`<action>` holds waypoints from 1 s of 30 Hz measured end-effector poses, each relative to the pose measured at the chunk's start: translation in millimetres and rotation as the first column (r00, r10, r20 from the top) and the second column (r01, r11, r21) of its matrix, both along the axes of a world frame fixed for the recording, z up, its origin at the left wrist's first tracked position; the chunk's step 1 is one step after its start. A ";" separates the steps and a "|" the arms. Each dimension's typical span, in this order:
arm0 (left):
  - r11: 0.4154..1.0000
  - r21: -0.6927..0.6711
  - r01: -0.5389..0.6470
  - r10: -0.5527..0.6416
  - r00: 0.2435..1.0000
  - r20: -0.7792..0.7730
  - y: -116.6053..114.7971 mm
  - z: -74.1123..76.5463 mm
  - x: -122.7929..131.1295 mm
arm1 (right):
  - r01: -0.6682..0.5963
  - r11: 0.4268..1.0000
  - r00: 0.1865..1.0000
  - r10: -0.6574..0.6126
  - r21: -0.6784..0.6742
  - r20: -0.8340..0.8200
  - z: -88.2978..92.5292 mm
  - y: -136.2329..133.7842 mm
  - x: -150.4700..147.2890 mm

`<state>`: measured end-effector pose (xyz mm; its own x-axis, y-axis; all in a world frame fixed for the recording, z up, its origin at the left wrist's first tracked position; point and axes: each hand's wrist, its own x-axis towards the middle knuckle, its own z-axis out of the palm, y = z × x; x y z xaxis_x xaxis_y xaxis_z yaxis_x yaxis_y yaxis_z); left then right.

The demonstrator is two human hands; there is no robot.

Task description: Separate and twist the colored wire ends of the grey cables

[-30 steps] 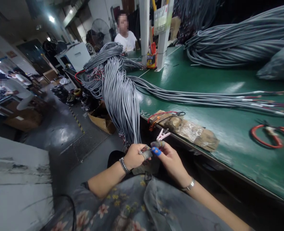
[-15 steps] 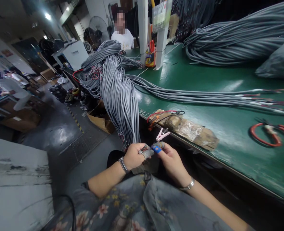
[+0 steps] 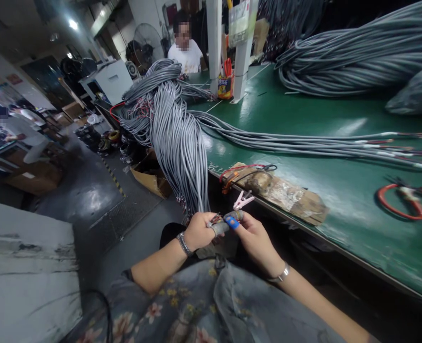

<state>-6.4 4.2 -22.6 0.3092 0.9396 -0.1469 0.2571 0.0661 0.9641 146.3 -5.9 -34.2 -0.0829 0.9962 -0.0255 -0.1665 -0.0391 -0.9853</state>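
Note:
My left hand (image 3: 200,231) is closed around thin dark and reddish wires (image 3: 216,219) at the end of a grey cable, with tape wrapped on its fingertips. Meeting it from the other side, my right hand (image 3: 253,234) pinches at the same spot, a blue cover on its thumb and grey tape on a finger. What lies between the right fingertips is too small to make out. Just beyond the hands, a thick bundle of grey cables (image 3: 178,128) hangs over the bench edge. A pale pink clip (image 3: 242,201) sits at the edge, right above my right fingers.
On the green bench (image 3: 303,119) lie a taped cardboard-covered block (image 3: 282,193), red-handled pliers (image 3: 404,202), a row of grey cables (image 3: 268,140) and a large cable coil (image 3: 339,62). A co-worker (image 3: 185,52) sits across. An open cardboard box (image 3: 149,178) stands on the floor.
My hands stay together at nearly the same place, the fingers shifting slightly around the wires. The co-worker's head has moved a little; the whole view has shifted slightly.

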 end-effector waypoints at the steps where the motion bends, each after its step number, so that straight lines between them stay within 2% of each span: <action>1: 1.000 -0.007 -0.026 0.026 0.999 0.037 0.3 -0.2 0.9 | 0.021 1.000 1.000 -0.021 -0.009 -0.010 -1.0 -0.4 -1.2; 5: 0.999 0.009 -0.039 0.038 0.997 0.070 1.9 1.3 -0.2 | 0.045 0.997 0.997 -0.048 -0.060 -0.053 -2.8 -3.1 -5.0; 11: 0.986 0.002 0.165 -0.164 0.983 -0.088 3.1 5.2 -8.0 | 0.007 1.000 1.000 -0.007 -0.018 0.025 -2.1 -4.5 -3.8; 13: 0.990 -0.022 0.140 -0.141 0.989 -0.049 3.2 5.3 -7.4 | 0.009 1.000 0.999 -0.009 0.000 0.046 -2.0 -3.4 -3.4; 17: 0.999 -0.048 0.018 -0.014 0.998 0.063 3.0 7.1 -3.2 | 0.002 1.000 1.000 -0.002 -0.025 0.021 -0.9 -1.2 -2.5; 22: 0.998 -0.048 -0.028 0.031 0.998 0.061 2.9 15.1 -1.3 | -0.012 0.998 0.999 0.009 -0.060 -0.049 2.1 -0.5 -0.7; 26: 0.997 -0.068 -0.038 0.041 0.998 0.041 3.7 21.3 -1.0 | -0.006 0.999 0.999 0.003 -0.048 -0.045 4.3 0.5 -1.3; 30: 0.994 -0.079 -0.071 0.074 0.997 0.033 5.0 22.5 -0.4 | -0.003 0.997 0.997 -0.003 -0.080 -0.073 4.4 0.6 -3.2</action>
